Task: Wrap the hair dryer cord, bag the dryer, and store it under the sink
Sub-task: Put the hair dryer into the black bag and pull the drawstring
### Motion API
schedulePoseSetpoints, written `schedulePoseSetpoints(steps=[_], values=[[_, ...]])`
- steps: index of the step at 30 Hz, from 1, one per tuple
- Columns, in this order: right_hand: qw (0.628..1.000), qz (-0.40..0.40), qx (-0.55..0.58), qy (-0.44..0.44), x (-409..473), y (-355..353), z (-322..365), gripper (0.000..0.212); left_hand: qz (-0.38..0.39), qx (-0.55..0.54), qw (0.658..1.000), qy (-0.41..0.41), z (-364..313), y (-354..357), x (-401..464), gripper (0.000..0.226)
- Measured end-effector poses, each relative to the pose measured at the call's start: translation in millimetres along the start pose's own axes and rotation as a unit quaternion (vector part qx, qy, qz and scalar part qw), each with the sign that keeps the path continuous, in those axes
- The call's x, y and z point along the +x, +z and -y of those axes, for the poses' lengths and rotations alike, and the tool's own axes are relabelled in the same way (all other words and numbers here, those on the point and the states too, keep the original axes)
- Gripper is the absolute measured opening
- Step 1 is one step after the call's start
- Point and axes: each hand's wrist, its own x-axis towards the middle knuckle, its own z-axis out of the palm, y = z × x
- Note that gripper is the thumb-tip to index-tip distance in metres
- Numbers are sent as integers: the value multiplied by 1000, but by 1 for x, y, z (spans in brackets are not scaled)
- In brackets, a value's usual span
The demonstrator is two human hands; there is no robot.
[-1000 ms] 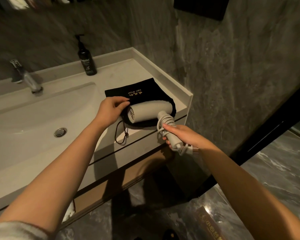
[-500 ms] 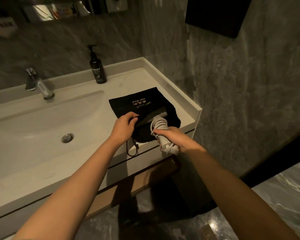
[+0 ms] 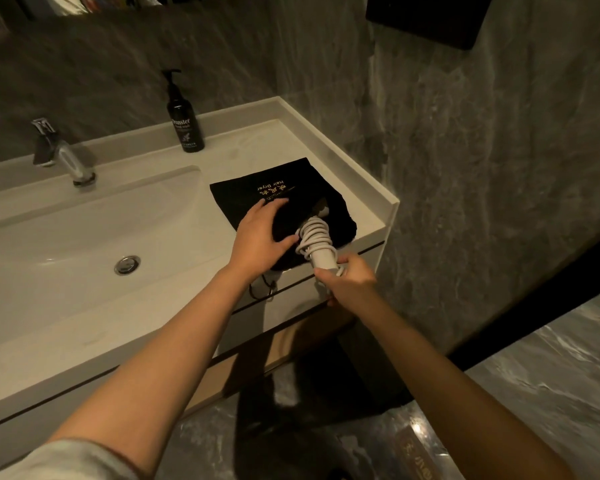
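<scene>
A black drawstring bag (image 3: 284, 188) with gold lettering lies on the right end of the white vanity counter (image 3: 361, 188). The white hair dryer (image 3: 321, 251) is mostly inside it; only the handle, with the white cord coiled around it, sticks out of the bag's mouth toward me. My left hand (image 3: 260, 237) grips the bag's opening edge beside the handle. My right hand (image 3: 347, 282) is closed around the end of the handle, at the counter's front edge. The bag's drawstring (image 3: 262, 289) dangles over the front.
A sink basin with a drain (image 3: 127, 265) and a chrome tap (image 3: 63, 154) fill the left of the counter. A dark pump bottle (image 3: 184, 116) stands at the back. Grey marble wall rises on the right; an open wooden shelf space (image 3: 257, 355) lies under the counter.
The dryer's head has gone from outside the bag into it. My left hand has shifted along the bag's mouth; my right hand has slid back to the handle's end.
</scene>
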Motion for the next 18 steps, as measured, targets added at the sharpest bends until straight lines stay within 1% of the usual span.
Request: schedulePoseSetpoints(steps=[1, 2, 4, 5, 7, 9, 11, 14, 18], values=[[1000, -9, 15, -6, -1, 2, -2, 44, 7, 9, 1000, 6, -1, 3, 4, 58], [999, -13, 30, -12, 0, 3, -4, 44, 3, 1, 1000, 10, -3, 7, 9, 52], [999, -27, 38, -21, 1, 4, -8, 44, -14, -66, 998, 2, -7, 13, 15, 36], [998, -33, 37, -29, 2, 3, -8, 44, -17, -113, 993, -4, -9, 14, 16, 32], [998, -38, 36, -47, 8, 2, -4, 42, 2, -183, 983, -1, -11, 13, 15, 28], [997, -33, 43, -54, 19, 4, 3, 45, 29, -209, 977, 14, -10, 7, 12, 27], [997, -31, 38, -57, 31, 7, 13, 49, 28, -231, 973, 15, -6, 1, 11, 27], [998, -6, 42, -54, 46, 15, 20, 55, 5, -225, 974, 6, 1, -9, 11, 28], [996, 24, 74, -33, 45, 15, 16, 73, -13, -156, 987, -22, 7, -14, 3, 32]])
